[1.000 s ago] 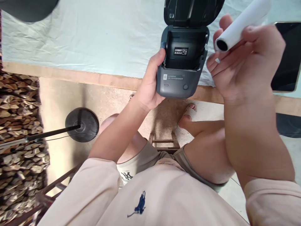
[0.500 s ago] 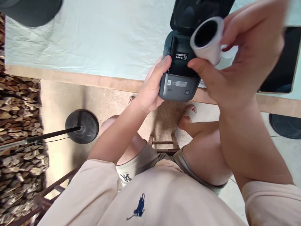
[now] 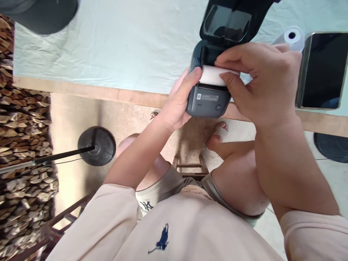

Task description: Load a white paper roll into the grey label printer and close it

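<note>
A small dark grey printer [image 3: 208,103] with its lid [image 3: 231,21] raised sits at the table's near edge. My left hand [image 3: 176,101] grips its left side, thumb at the compartment's corner. My right hand [image 3: 261,83] reaches over from the right, and its fingers pinch a white paper roll [image 3: 210,75] that lies sideways in the open compartment.
A second white roll [image 3: 292,36] lies on the pale tablecloth [image 3: 122,43] behind my right hand. A dark-screened phone or tablet [image 3: 322,70] rests at the right. A dark cap [image 3: 40,14] is at the top left. A black stand base [image 3: 96,145] sits on the floor beside stacked firewood [image 3: 21,145].
My right hand has brought the paper roll down from above the printer, turned it sideways and laid it into the open compartment. The left hand has kept its hold on the printer.
</note>
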Motion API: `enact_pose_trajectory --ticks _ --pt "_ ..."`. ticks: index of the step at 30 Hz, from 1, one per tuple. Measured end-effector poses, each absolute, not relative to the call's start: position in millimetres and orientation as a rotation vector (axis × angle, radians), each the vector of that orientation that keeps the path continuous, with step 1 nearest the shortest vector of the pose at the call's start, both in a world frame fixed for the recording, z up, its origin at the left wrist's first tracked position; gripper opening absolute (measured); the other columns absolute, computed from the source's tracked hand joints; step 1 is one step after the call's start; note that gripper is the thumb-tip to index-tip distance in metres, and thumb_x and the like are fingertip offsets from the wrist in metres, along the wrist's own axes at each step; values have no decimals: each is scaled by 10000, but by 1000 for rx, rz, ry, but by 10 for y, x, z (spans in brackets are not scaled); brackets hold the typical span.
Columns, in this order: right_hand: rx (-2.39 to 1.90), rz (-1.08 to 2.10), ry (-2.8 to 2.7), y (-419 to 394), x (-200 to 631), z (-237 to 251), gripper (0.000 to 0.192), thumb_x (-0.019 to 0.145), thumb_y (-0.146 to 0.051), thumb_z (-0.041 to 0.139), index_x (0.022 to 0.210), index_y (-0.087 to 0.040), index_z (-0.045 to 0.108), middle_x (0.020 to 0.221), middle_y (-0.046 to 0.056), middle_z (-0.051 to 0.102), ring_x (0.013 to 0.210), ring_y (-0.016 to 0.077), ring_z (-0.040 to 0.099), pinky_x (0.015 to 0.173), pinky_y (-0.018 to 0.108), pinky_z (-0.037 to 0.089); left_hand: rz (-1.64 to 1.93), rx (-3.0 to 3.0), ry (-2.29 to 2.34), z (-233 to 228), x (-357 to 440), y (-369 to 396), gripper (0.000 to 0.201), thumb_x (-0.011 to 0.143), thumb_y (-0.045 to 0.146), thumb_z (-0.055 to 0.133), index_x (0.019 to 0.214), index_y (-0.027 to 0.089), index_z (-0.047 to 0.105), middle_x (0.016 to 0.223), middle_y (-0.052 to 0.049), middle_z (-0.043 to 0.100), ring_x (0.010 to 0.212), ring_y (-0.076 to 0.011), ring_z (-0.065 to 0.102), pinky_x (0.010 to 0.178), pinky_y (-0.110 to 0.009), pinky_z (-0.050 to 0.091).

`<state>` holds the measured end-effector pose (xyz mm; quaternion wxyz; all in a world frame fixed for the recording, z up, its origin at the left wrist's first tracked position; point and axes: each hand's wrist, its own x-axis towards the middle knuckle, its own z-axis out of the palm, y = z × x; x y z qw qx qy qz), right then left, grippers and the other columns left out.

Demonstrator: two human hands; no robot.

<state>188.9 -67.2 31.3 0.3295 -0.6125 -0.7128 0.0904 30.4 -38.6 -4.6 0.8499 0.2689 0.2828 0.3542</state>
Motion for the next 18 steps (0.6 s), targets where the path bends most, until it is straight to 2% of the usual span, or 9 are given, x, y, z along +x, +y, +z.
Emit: enact_pose_trajectory --ticks 4,7,11,12,14,16,18 --pt "-1529 42 -1821 -770 1825 327 148 835 -208 557 867 -277 684 796 -59 689 936 209 660 921 467 484 754 597 524 -45 291 -387 302 905 461 533 1003 204 659 1043 -30 745 1249 -233 601 847 -247 584" --pt "-1398 48 -1938 -811 1788 299 136 879 -301 550 826 -305 675 853 -74 711 972 203 639 880 451 503 802 621 512 -47 283 -380 334 920 450 493 969 175 676 949 -39 744 1229 -213 614 920 -243 559" --pt "-1245 154 -1954 -803 1796 221 58 839 -339 618 849 -327 674 939 -72 722 1013 207 619 890 450 509 835 683 565 -71 263 -378 151 897 265 528 917 184 654 790 9 702 1189 -211 642 938 -277 542" --pt "-1225 175 -1900 -796 1800 203 66 850 -336 607 847 -317 670 918 -58 719 993 203 623 912 457 499 838 688 562 -73 259 -381 123 882 217 534 931 194 645 802 16 702 1201 -215 635 951 -293 539" --pt "-1215 193 -1717 -781 1803 172 108 879 -339 568 843 -284 654 864 -24 687 927 181 623 915 436 493 842 691 554 -69 255 -392 198 854 138 539 1019 206 624 883 17 714 1234 -219 615 987 -324 530" --pt "-1229 208 -1469 -755 1800 150 131 875 -367 562 914 -265 635 952 7 626 963 163 600 900 374 500 832 692 585 -59 254 -405 304 821 87 537 1093 206 605 966 10 722 1249 -221 605 1002 -342 527" --pt "-1249 349 -1282 -712 1801 139 320 821 -431 601 1108 -298 550 1215 -2 519 1175 163 523 937 313 486 814 695 640 -54 254 -417 357 786 65 549 1106 211 607 1009 4 726 1261 -228 596 999 -345 529"
